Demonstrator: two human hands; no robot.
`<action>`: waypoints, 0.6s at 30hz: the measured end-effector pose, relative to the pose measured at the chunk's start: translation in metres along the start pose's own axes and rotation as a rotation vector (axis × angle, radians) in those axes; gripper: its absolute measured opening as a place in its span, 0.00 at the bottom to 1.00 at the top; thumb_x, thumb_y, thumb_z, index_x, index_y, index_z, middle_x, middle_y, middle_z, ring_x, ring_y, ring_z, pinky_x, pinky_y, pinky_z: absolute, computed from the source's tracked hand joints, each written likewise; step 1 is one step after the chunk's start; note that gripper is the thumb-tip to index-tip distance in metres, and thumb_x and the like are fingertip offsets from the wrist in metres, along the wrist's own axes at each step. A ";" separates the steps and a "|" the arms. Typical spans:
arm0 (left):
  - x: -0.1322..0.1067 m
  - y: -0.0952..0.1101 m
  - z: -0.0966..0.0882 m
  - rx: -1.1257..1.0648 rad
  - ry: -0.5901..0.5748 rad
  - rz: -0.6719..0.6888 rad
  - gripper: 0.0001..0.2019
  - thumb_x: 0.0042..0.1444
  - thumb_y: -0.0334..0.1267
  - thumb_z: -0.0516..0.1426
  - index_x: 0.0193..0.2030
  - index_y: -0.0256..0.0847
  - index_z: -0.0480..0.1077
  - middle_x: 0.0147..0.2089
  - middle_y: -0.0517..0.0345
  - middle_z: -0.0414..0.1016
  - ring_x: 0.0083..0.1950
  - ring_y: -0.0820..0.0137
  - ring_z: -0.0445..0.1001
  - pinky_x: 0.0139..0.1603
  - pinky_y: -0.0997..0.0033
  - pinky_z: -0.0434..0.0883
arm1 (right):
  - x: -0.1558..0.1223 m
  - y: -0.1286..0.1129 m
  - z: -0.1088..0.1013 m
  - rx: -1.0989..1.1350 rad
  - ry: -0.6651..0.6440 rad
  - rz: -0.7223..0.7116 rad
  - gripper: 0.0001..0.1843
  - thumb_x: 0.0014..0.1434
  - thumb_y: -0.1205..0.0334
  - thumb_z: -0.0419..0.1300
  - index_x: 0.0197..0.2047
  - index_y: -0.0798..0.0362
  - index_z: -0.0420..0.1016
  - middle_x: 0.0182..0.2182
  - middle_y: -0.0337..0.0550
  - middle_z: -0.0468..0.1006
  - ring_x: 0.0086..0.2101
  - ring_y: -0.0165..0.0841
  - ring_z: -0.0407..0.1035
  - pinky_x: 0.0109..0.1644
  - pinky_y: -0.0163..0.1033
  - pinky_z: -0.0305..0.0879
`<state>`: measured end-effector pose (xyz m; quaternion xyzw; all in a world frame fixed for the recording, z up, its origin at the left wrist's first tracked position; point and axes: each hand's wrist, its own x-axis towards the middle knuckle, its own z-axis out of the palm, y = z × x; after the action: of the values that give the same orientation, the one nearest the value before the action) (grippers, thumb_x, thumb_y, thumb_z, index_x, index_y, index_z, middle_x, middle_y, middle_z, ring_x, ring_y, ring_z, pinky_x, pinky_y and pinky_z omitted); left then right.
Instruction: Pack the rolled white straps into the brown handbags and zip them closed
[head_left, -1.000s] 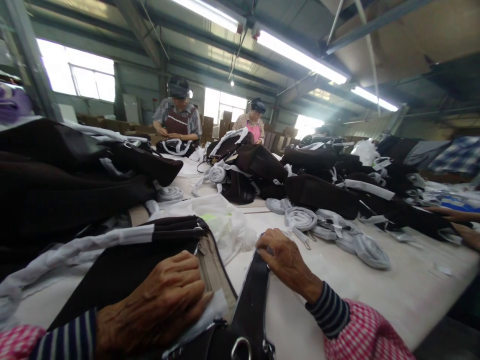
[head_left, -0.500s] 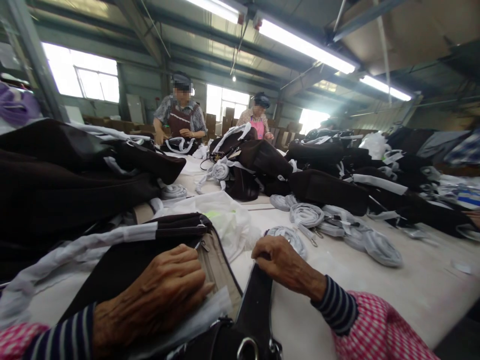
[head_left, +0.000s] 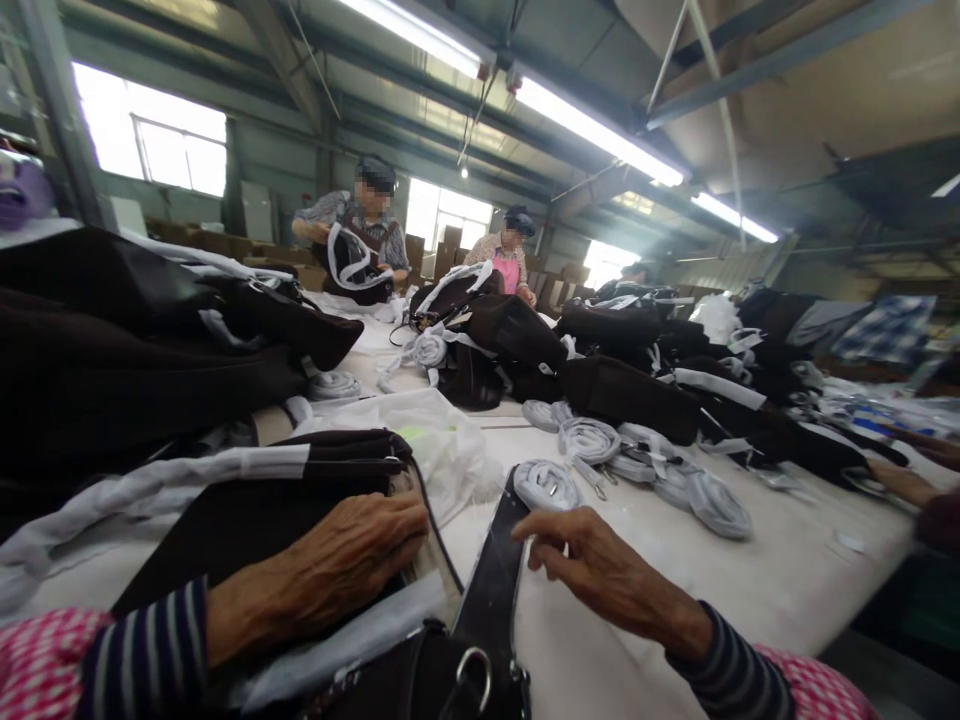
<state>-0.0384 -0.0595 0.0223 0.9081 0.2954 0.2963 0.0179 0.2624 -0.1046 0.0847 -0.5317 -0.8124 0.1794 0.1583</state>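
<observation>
A black handbag [head_left: 247, 520] with a beige lining lies in front of me, its handle [head_left: 165, 480] wrapped in white material. My left hand [head_left: 337, 555] is closed at the bag's opening edge; its fingers bend over the rim and the fingertips are partly hidden. A wide black strap [head_left: 480, 570] stands up from a dark bag part with a metal ring [head_left: 474, 676]. Just right of this strap is my right hand [head_left: 592, 565], holding nothing, fingers apart and loosely bent. Clear plastic wrap [head_left: 352, 640] lies below my left hand.
Coiled straps in grey-white wrapping [head_left: 547, 485] lie beyond my right hand on the white table [head_left: 637, 670]. Black bags are heaped at left [head_left: 135, 350] and across the middle [head_left: 630, 385]. Two people stand opposite; another person's hand [head_left: 900, 483] reaches in at right.
My right hand has let go of the black strap's top end and moved slightly down and right. My left hand has flattened over the bag's edge. The person opposite has lifted a bag.
</observation>
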 end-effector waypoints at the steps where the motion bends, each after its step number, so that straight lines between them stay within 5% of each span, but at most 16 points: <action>1: -0.001 0.002 -0.002 0.020 0.031 0.025 0.13 0.67 0.28 0.48 0.38 0.45 0.71 0.36 0.62 0.78 0.34 0.70 0.74 0.40 0.73 0.70 | 0.007 -0.003 0.000 0.000 0.025 0.030 0.14 0.62 0.68 0.56 0.44 0.51 0.81 0.29 0.38 0.80 0.29 0.31 0.71 0.38 0.36 0.62; 3: -0.002 0.005 -0.006 0.046 0.033 0.036 0.14 0.65 0.26 0.47 0.37 0.45 0.71 0.37 0.60 0.77 0.33 0.68 0.72 0.41 0.69 0.69 | 0.026 -0.009 0.004 -0.052 0.099 0.049 0.10 0.64 0.63 0.57 0.36 0.53 0.80 0.26 0.38 0.77 0.28 0.31 0.68 0.35 0.36 0.59; 6: 0.000 0.004 -0.009 0.123 0.022 -0.017 0.12 0.64 0.26 0.49 0.38 0.44 0.71 0.38 0.58 0.77 0.37 0.64 0.70 0.46 0.62 0.67 | 0.056 -0.011 0.020 -0.241 0.174 0.066 0.19 0.66 0.55 0.59 0.25 0.55 0.74 0.23 0.40 0.74 0.28 0.32 0.66 0.35 0.37 0.55; 11: -0.002 -0.004 -0.015 0.190 0.017 -0.099 0.05 0.61 0.30 0.56 0.39 0.43 0.70 0.40 0.58 0.74 0.47 0.59 0.66 0.57 0.51 0.59 | 0.078 0.001 0.040 -0.337 0.234 0.088 0.09 0.59 0.66 0.63 0.27 0.56 0.74 0.25 0.41 0.75 0.30 0.32 0.67 0.38 0.37 0.55; 18: 0.005 -0.009 -0.029 0.328 -0.044 -0.321 0.07 0.63 0.29 0.54 0.41 0.43 0.73 0.35 0.55 0.72 0.39 0.60 0.66 0.46 0.56 0.61 | 0.047 0.008 0.012 0.088 -0.067 0.075 0.13 0.57 0.65 0.60 0.21 0.54 0.69 0.19 0.37 0.71 0.24 0.29 0.65 0.30 0.34 0.55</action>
<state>-0.0555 -0.0534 0.0469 0.8465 0.4796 0.2179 -0.0766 0.2457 -0.0595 0.0735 -0.5478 -0.7882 0.2386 0.1475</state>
